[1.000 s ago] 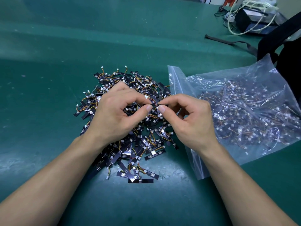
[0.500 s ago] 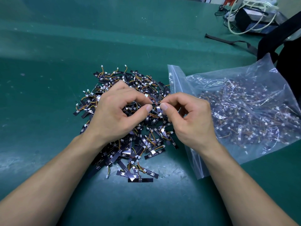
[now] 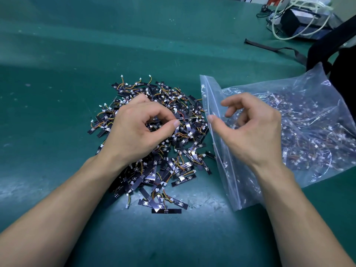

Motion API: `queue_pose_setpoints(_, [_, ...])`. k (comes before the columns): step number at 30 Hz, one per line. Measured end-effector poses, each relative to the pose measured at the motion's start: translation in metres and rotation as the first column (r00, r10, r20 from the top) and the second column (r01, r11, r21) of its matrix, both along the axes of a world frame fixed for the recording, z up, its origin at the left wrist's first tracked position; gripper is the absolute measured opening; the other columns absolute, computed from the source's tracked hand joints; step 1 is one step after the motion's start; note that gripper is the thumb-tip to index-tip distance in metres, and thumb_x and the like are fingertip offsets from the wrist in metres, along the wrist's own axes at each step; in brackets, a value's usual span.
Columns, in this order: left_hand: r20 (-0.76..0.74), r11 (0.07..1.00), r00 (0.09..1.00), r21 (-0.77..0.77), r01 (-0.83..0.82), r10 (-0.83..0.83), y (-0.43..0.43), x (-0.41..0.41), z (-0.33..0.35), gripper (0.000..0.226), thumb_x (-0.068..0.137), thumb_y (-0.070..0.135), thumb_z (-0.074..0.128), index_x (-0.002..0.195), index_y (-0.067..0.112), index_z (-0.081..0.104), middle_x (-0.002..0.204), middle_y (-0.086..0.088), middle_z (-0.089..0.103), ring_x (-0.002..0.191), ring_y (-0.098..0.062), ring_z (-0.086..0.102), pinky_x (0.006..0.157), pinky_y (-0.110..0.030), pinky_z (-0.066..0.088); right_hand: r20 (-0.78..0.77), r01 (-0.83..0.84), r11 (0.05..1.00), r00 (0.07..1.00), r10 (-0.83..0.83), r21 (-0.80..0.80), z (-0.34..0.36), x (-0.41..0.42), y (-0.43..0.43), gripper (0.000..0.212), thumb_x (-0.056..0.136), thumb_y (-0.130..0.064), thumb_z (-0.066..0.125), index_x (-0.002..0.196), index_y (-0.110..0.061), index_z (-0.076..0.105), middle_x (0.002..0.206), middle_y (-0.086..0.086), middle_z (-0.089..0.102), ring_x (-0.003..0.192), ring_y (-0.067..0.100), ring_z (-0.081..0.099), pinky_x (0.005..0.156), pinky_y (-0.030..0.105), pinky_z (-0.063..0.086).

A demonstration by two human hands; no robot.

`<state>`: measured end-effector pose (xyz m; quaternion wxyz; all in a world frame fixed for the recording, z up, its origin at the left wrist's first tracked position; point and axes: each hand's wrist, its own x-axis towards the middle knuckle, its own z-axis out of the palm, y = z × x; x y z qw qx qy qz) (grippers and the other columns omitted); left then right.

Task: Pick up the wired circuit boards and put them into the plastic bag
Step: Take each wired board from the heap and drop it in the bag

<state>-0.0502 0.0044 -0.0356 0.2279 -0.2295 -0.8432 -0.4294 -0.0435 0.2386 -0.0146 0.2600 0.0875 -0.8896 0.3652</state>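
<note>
left hand (image 3: 138,132) pinches a likely light, snag-prone wired board (image 3: 179,118) between the hands, by its stiff strip; right hand (image 3: 248,130) loose, empty.

A green table (image 3: 77,54) fills the view, scuffed pale near its front edge; at the far right corner sits a black box (image 3: 290,26) with white cables (image 3: 312,3) looped over and around it; a flat dark strap (image 3: 260,45) lies nearby; a black bag (image 3: 344,78) stands at the right edge.
</note>
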Motion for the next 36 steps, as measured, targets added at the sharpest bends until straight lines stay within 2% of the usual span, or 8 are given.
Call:
queue_pose_setpoints(4, [0.024, 0.999, 0.999, -0.021, -0.024, 0.025, -0.001, 0.000, 0.000, 0.019, 0.085, 0.039, 0.073, 0.076, 0.021, 0.073, 0.076, 0.019, 0.067, 0.075, -0.016, 0.054, 0.067, -0.035, 0.046, 0.252, 0.102, 0.982, 0.957, -0.141, 0.161, 0.001, -0.006, 0.015, 0.029, 0.073, -0.042, 0.083, 0.097, -0.030, 0.071, 0.079, -0.019, 0.067, 0.060, -0.001, 0.054, 0.070, 0.036, 0.057])
queue_pose_setpoints(7, [0.033, 0.998, 0.999, -0.051, -0.037, 0.039, -0.001, 0.001, 0.001, 0.016, 0.085, 0.039, 0.075, 0.079, 0.025, 0.075, 0.076, 0.021, 0.066, 0.074, -0.017, 0.054, 0.067, -0.036, 0.046, 0.242, 0.146, 0.977, 0.953, -0.182, 0.158, 0.003, -0.007, 0.018, 0.016, 0.074, -0.031, 0.077, 0.090, -0.032, 0.073, 0.074, -0.025, 0.067, 0.059, -0.001, 0.059, 0.071, 0.035, 0.059])
queue_pose_setpoints(11, [0.051, 0.996, 0.996, -0.059, -0.065, 0.068, 0.000, 0.004, 0.003, 0.008, 0.085, 0.037, 0.076, 0.081, 0.030, 0.075, 0.074, 0.020, 0.066, 0.074, -0.015, 0.054, 0.066, -0.037, 0.048, 0.271, 0.114, 0.977, 0.949, -0.160, 0.178, 0.005, -0.005, 0.017, 0.054, 0.058, -0.065, 0.084, 0.099, -0.034, 0.067, 0.081, -0.022, 0.064, 0.072, 0.007, 0.061, 0.070, 0.032, 0.050])
queue_pose_setpoints(13, [0.051, 0.995, 0.996, -0.067, -0.069, 0.073, 0.001, 0.007, 0.007, 0.005, 0.085, 0.037, 0.075, 0.081, 0.036, 0.073, 0.071, 0.023, 0.063, 0.073, -0.012, 0.053, 0.065, -0.035, 0.047, 0.309, 0.091, 0.970, 0.937, -0.161, 0.227, 0.004, -0.004, 0.016, 0.051, 0.062, -0.054, 0.088, 0.102, -0.035, 0.064, 0.083, -0.022, 0.062, 0.077, 0.008, 0.061, 0.074, 0.035, 0.054])
queue_pose_setpoints(17, [0.080, 0.991, 0.993, -0.110, -0.074, 0.083, 0.004, 0.010, 0.018, 0.004, 0.085, 0.039, 0.072, 0.082, 0.038, 0.073, 0.068, 0.023, 0.061, 0.073, -0.011, 0.053, 0.067, -0.034, 0.047, 0.300, 0.169, 0.983, 0.936, -0.182, 0.069, 0.007, -0.006, 0.021, 0.023, 0.071, -0.024, 0.072, 0.093, -0.029, 0.071, 0.074, -0.021, 0.069, 0.070, 0.008, 0.065, 0.076, 0.037, 0.059])
queue_pose_setpoints(25, [0.133, 0.950, 0.988, -0.312, -0.033, 0.077, 0.062, -0.011, 0.043, 0.017, 0.090, 0.042, 0.068, 0.090, 0.030, 0.079, 0.068, 0.021, 0.061, 0.074, -0.009, 0.052, 0.070, -0.027, 0.041, 0.135, 0.146, 0.918, 0.986, -0.102, -0.370, 0.018, -0.001, 0.026, 0.023, 0.075, -0.010, 0.066, 0.081, -0.032, 0.070, 0.069, -0.011, 0.072, 0.061, 0.004, 0.064, 0.066, 0.023, 0.054])
queue_pose_setpoints(30, [0.096, 0.897, 0.992, -0.441, -0.027, 0.077, 0.122, -0.034, 0.030, 0.020, 0.088, 0.050, 0.067, 0.096, 0.036, 0.079, 0.085, 0.001, 0.072, 0.094, -0.026, 0.060, 0.078, -0.035, 0.046, 0.009, 0.091, 0.885, 0.995, -0.098, -0.457, 0.026, 0.002, 0.026, 0.027, 0.076, -0.005, 0.066, 0.086, -0.029, 0.070, 0.073, -0.007, 0.072, 0.062, 0.011, 0.062, 0.063, 0.023, 0.052])
queue_pose_setpoints(36, [0.035, 0.835, 0.983, -0.534, -0.136, 0.183, 0.148, -0.042, 0.010, 0.033, 0.086, 0.056, 0.066, 0.066, 0.030, 0.062, 0.063, 0.005, 0.040, 0.081, -0.021, 0.037, 0.073, -0.035, 0.021, -0.066, 0.038, 0.883, 0.995, -0.078, -0.467, 0.027, 0.003, 0.026, 0.023, 0.080, -0.004, 0.069, 0.088, -0.025, 0.071, 0.073, -0.010, 0.071, 0.064, 0.007, 0.064, 0.063, 0.020, 0.052])
